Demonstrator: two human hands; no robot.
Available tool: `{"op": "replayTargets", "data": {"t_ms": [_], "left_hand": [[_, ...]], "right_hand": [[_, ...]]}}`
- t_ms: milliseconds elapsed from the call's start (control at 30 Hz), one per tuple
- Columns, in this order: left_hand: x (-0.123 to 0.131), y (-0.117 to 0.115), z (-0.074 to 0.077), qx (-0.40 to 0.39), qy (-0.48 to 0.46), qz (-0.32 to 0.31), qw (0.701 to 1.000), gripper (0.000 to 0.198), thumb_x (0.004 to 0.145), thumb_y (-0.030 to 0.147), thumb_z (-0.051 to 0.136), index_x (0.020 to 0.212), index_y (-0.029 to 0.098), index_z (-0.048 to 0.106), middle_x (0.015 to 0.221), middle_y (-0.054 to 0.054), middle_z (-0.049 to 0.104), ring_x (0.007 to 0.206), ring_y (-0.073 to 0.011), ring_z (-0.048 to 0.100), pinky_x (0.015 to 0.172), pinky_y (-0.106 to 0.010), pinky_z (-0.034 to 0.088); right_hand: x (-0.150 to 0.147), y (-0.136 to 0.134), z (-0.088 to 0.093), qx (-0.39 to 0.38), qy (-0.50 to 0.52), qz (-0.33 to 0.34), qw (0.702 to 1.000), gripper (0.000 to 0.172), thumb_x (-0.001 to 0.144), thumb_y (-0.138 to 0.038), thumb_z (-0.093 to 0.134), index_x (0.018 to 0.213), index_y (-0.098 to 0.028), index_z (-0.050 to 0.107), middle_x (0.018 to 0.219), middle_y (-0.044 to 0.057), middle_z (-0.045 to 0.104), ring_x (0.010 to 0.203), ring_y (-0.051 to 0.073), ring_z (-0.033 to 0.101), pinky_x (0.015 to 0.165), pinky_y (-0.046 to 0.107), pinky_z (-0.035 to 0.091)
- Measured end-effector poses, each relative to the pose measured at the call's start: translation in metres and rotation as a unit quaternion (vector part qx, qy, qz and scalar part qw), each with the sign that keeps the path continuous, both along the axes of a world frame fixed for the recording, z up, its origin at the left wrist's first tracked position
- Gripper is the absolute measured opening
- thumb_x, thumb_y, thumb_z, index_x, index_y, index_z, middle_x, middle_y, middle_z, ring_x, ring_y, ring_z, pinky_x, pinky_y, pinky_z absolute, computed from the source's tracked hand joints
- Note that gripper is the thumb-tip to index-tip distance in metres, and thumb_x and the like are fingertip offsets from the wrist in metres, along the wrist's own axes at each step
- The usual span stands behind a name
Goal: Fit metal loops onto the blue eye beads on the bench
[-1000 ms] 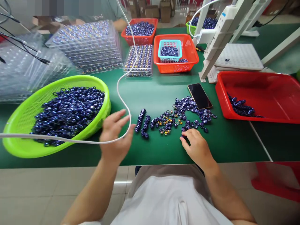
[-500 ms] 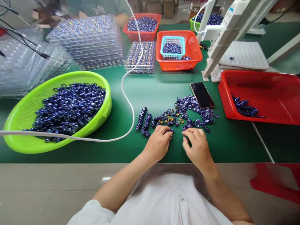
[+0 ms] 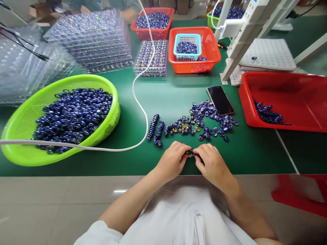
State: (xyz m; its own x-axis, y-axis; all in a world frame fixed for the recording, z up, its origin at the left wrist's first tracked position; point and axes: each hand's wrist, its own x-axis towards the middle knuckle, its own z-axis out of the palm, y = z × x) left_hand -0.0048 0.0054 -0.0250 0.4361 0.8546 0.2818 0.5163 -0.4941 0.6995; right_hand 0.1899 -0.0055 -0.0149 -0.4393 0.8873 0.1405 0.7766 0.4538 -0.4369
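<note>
In front of my body, my left hand (image 3: 171, 159) and my right hand (image 3: 213, 166) meet fingertip to fingertip. Between them they pinch a small shiny dark blue part (image 3: 190, 153), mostly covered by the fingers; its exact kind cannot be made out. Just beyond the hands lies a loose spread of dark blue round caps (image 3: 207, 109). Beside it, small blue parts with yellow bits (image 3: 182, 128) lie in a cluster. Two rows of dark blue ring-like pieces (image 3: 153, 127) stand to the left of that cluster.
A green basket (image 3: 116, 112) of ring-like pieces sits left, crossed by a white cable (image 3: 138, 98). A phone (image 3: 220, 99) touches the caps. At right is a red tray (image 3: 293, 102). Behind are clear stacked trays (image 3: 102, 51), an orange basket (image 3: 214, 56) and a white post (image 3: 238, 51).
My right hand has moved from the edge of the caps toward my left hand and nearer my body. The fingertips of both hands now meet at the small part. The view has shifted slightly.
</note>
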Motion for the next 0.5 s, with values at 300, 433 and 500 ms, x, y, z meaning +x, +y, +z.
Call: {"op": "replayTargets", "data": {"t_ms": [300,433,500], "left_hand": [[0.0014,0.0025,0.0027,0.005,0.028,-0.009,1.0,0.028,0.091,0.006,0.051,0.113,0.018,0.064,0.104,-0.01,0.071,0.096,-0.0244,0.058,0.082,-0.042,0.056],[0.0015,0.0036,0.0044,0.013,0.041,-0.008,0.999,0.027,0.091,0.006,0.052,0.112,0.016,0.064,0.104,-0.01,0.072,0.094,-0.0238,0.057,0.082,-0.041,0.056],[0.0013,0.0044,0.0036,0.013,0.048,-0.008,0.999,0.026,0.091,0.006,0.052,0.112,0.016,0.064,0.103,-0.011,0.072,0.094,-0.0236,0.056,0.082,-0.04,0.056]], "right_hand": [[-0.0016,0.0018,-0.0025,0.049,0.003,-0.011,0.999,0.007,0.09,-0.014,0.055,0.091,-0.02,0.058,0.087,0.005,0.064,0.082,0.022,0.056,0.073,0.036,0.039],[0.0013,0.0006,-0.0004,0.075,0.084,-0.041,0.993,0.009,0.09,-0.013,0.056,0.096,-0.02,0.058,0.09,0.006,0.065,0.085,0.022,0.06,0.078,0.037,0.045],[0.0023,-0.0008,0.0013,0.078,0.146,-0.054,0.985,0.014,0.09,-0.013,0.058,0.101,-0.021,0.058,0.094,0.006,0.065,0.085,0.021,0.061,0.078,0.037,0.049]]}}
